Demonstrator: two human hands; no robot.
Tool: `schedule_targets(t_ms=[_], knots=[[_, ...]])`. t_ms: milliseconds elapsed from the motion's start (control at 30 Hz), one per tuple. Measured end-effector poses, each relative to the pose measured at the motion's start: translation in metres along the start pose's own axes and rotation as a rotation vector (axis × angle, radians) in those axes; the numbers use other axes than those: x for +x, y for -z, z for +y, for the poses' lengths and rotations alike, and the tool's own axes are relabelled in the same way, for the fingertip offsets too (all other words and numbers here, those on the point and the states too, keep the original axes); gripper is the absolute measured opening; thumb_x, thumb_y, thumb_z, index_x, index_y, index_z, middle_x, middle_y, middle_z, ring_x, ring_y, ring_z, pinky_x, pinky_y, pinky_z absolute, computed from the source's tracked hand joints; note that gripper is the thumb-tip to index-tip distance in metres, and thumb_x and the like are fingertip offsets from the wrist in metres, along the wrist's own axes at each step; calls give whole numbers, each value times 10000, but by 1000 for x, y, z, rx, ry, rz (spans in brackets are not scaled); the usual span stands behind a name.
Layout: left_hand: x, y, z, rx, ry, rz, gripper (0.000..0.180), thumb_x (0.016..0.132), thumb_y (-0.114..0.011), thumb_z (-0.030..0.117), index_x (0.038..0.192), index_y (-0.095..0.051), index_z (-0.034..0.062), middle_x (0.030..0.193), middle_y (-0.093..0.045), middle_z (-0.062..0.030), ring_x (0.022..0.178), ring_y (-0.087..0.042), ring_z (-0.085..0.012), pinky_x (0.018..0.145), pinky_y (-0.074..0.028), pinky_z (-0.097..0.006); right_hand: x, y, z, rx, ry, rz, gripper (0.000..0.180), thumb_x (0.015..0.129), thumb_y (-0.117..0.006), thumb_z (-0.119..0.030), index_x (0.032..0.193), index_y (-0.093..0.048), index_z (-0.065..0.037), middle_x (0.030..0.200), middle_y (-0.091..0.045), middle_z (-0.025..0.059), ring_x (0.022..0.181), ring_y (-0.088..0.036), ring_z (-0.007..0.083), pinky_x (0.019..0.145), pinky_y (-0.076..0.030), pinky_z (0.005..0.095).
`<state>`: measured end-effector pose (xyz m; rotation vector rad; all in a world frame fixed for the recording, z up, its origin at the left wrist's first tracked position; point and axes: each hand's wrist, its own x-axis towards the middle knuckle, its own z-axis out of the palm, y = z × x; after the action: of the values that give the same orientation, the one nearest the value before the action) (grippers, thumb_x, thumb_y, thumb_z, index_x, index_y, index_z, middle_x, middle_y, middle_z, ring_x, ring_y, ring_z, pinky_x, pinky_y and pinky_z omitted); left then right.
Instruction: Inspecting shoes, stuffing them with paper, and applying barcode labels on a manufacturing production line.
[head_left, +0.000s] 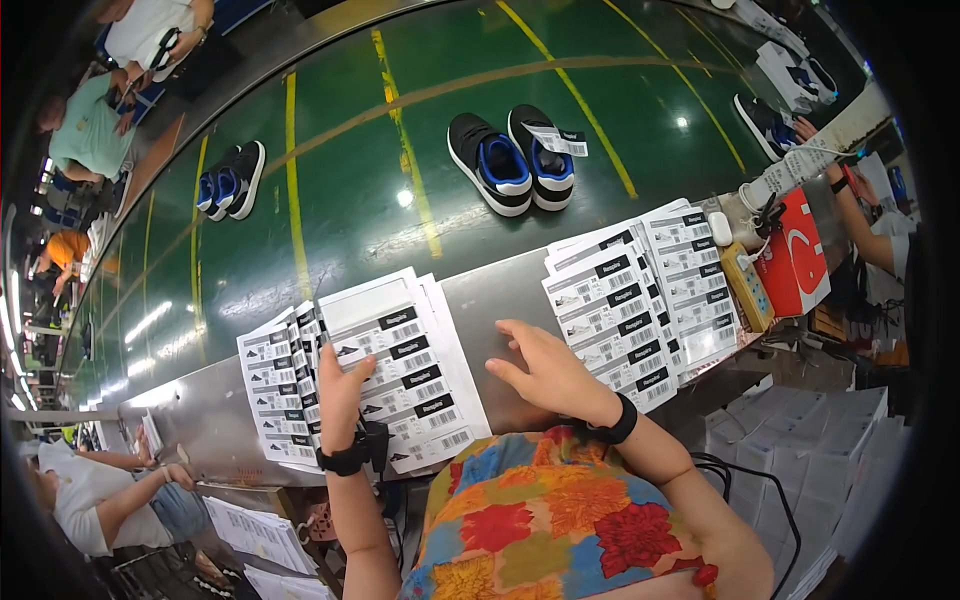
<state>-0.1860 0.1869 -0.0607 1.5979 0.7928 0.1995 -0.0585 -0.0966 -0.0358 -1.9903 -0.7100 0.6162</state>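
Observation:
My left hand (343, 400) is over the left stack of label sheets (425, 390), its thumb and fingers apart; whether it touches the paper I cannot tell. My right hand (560, 375) hangs over the bare metal ledge between two groups of sheets, thumb and forefinger spread with nothing between them. Just right of it lie more label sheets (605, 305), printed with black bars and barcodes. Beyond the ledge, a pair of black sneakers (488, 165) with blue lining and white soles stands on the green conveyor belt (340, 190). A white tag (555, 140) sticks out of the right shoe.
Another pair of sneakers (232, 180) stands farther left on the belt, and one sneaker (762, 125) is near a co-worker's hand at right. A yellow power strip (748, 285) and a red box (795, 255) lie beyond the right sheets. Paper stacks (800, 450) stand below right.

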Motion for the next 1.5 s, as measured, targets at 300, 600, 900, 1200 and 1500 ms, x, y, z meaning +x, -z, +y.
schedule_targets(t_ms=[300, 600, 900, 1200, 1500], knots=[[-11, -24, 16, 787, -223, 167, 666, 739, -785, 161, 1290, -468, -35, 1119, -490, -229, 1054, -512, -413, 934, -428, -447, -2, -21, 11, 5, 147, -129, 665, 889, -676, -279, 1384, -388, 60, 1421, -422, 271, 1122, -531, 368, 985, -441, 416], [42, 15, 71, 792, -325, -91, 672, 760, -801, 232, 1320, -519, -11, 1250, -590, -214, 956, -651, -279, 821, -532, -368, -2, -7, 1, -309, 220, -130, 727, 832, -703, -304, 1356, -392, 91, 1419, -395, 308, 1208, -457, 429, 1020, -416, 437], [308, 139, 88, 1459, -232, 479, 894, 641, -875, 289, 1381, -385, 184, 1474, -231, -330, 1389, -214, -481, 999, -400, -613, -5, -5, -6, -645, 187, -218, 816, 718, -779, -344, 1379, -453, 7, 1505, -324, 244, 1322, -383, 339, 889, -431, 428], [356, 139, 107, 1473, 95, 321, 747, 572, -875, 335, 1272, -633, 233, 1518, -362, -116, 1461, -195, -322, 1100, -140, -733, -5, -6, -4, -586, 123, -250, 834, 708, -789, -369, 1399, -454, -44, 1527, -306, 213, 1305, -395, 346, 889, -437, 442], [217, 74, 152, 477, -24, -183, 378, 658, -823, 185, 937, -692, -35, 814, -685, -68, 646, -640, -154, 606, -517, -295, 1, 8, 0, -85, 116, -203, 974, 819, -763, -359, 1519, -174, -22, 1562, -132, 298, 1439, -187, 441, 1127, -293, 494]])
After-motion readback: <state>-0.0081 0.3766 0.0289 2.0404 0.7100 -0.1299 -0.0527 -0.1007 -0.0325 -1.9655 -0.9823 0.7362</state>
